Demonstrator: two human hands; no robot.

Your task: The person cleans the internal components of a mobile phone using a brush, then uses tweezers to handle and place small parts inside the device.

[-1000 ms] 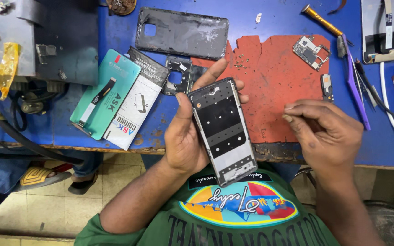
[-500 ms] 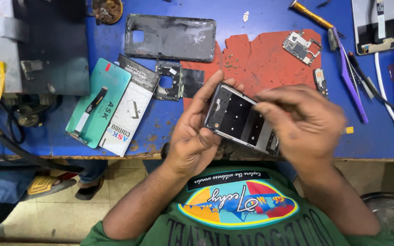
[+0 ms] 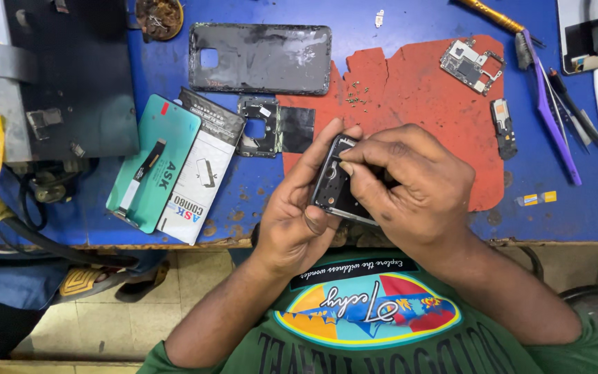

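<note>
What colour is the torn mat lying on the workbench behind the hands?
The torn mat is red-orange, on the blue bench; it shows in the head view.

The scuffed blue worktop (image 3: 382, 41) carried a torn red rubber mat (image 3: 423, 97), a smudged dark grey rectangular phone back cover (image 3: 261, 59), a teal flat packet (image 3: 153, 163) and a purple plastic tool (image 3: 551, 118). The held rectangular phone frame (image 3: 333, 187) was black, and the cotton shirt (image 3: 368, 325) green.

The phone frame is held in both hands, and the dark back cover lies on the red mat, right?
Not quite: the head view shows the dark back cover lying on the blue table, beside the red mat. Both hands, left and right, do hold the phone frame.
</note>
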